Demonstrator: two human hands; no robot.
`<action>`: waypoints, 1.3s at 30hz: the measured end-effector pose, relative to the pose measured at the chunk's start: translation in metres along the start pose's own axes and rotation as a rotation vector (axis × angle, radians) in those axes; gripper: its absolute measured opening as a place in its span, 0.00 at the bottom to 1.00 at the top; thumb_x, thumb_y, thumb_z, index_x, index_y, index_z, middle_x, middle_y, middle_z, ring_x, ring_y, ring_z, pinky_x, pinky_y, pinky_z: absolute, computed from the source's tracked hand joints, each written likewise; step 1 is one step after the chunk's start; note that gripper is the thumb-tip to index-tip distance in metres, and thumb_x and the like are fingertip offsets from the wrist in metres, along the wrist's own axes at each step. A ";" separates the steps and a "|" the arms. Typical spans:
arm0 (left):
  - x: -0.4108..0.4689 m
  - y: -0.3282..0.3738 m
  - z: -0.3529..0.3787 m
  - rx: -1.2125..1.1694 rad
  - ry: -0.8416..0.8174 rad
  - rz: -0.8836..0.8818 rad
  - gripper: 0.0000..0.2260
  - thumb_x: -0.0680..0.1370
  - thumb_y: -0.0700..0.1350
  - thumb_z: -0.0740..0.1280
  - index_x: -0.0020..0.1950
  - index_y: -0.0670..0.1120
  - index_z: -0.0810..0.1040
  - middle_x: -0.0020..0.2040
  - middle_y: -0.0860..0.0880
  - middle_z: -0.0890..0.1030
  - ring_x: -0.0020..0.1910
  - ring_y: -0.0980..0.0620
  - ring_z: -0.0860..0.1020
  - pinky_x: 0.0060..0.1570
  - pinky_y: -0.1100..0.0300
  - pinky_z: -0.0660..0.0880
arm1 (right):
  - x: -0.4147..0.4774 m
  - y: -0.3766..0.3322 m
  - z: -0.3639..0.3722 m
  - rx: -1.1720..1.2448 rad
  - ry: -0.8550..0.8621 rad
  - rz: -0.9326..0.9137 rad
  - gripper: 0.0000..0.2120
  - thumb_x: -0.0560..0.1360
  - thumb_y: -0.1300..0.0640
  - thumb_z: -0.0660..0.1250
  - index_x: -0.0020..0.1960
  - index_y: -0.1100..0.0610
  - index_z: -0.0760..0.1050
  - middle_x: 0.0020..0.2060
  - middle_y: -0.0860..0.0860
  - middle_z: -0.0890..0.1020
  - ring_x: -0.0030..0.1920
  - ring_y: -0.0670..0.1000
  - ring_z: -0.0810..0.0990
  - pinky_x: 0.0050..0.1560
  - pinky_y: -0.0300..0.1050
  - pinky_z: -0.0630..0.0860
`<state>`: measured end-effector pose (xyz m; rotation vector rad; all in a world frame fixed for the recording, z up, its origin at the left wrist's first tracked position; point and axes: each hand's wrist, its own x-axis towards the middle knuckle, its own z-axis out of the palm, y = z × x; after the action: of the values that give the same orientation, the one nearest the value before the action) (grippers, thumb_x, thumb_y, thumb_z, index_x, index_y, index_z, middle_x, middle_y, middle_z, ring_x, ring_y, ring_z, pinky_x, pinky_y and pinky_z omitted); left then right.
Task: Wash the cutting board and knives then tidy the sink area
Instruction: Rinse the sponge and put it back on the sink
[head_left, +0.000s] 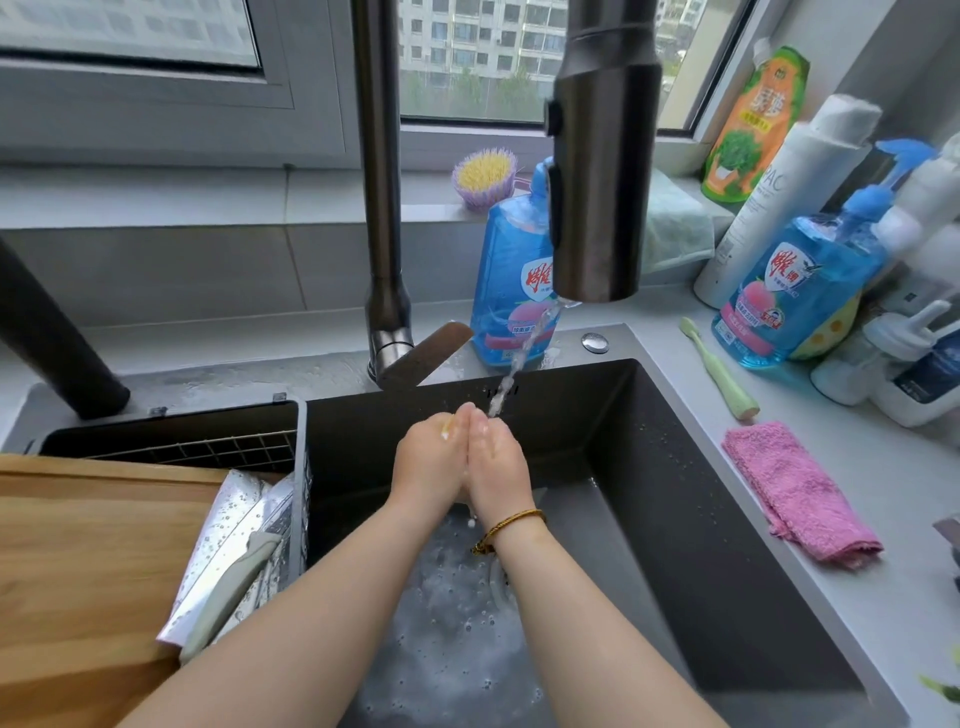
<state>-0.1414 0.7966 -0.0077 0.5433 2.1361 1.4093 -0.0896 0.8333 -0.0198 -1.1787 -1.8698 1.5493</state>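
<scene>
1. A grey surface (857, 623) runs round a dark sink (675, 519). Above it is a window (467, 52) that looks out on tall buildings.
2. On the surface to the right lie a pink cloth (795, 488) and a green brush (719, 371). Near them stand a blue soap bottle (800, 291) and a tall white bottle (789, 171).
3. A big dark tap (597, 182) hangs over the sink. A thin stream of water (524, 353) runs from it.
4. The left hand (431, 457) and the right hand (498, 457) are in the sink with palms pressed together. The fingers are straight and side by side, and the water lands on the fingertips.
5. The wooden cutting board (78, 571) lies at the left. The wet knives (234, 519) lie in a wire rack (208, 449), just beside the board.
6. Bubbly water sits at the bottom of the sink, below the arms.
7. A second blue bottle (511, 291) is partly hidden behind the tap.
8. A small yellow bit shows at the left hand's fingers. I cannot tell what it is.
9. The board is cut off at the picture's edge. The knives lie on each other, so I cannot count them.
</scene>
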 end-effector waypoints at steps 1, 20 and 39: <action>0.001 0.006 -0.002 0.023 -0.031 -0.062 0.13 0.82 0.46 0.52 0.53 0.41 0.72 0.45 0.46 0.78 0.44 0.50 0.77 0.39 0.64 0.68 | 0.001 -0.002 0.000 -0.033 0.010 -0.005 0.17 0.81 0.52 0.50 0.51 0.61 0.74 0.44 0.55 0.78 0.46 0.49 0.75 0.51 0.44 0.72; -0.011 0.010 0.020 0.107 -0.112 0.097 0.14 0.79 0.48 0.60 0.63 0.46 0.73 0.59 0.48 0.74 0.49 0.58 0.67 0.47 0.64 0.64 | 0.001 0.006 -0.039 0.196 0.387 0.139 0.13 0.80 0.56 0.53 0.57 0.63 0.70 0.43 0.52 0.72 0.46 0.49 0.70 0.35 0.39 0.66; 0.009 0.010 0.012 -0.313 -0.076 -0.330 0.18 0.81 0.51 0.54 0.34 0.46 0.70 0.36 0.46 0.73 0.36 0.51 0.72 0.44 0.56 0.70 | -0.003 0.001 -0.018 0.535 0.090 0.425 0.14 0.80 0.47 0.52 0.48 0.56 0.70 0.36 0.53 0.74 0.33 0.49 0.74 0.24 0.37 0.69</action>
<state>-0.1404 0.8144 -0.0046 0.1161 1.7968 1.4648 -0.0742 0.8413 -0.0157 -1.3996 -1.0748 2.0105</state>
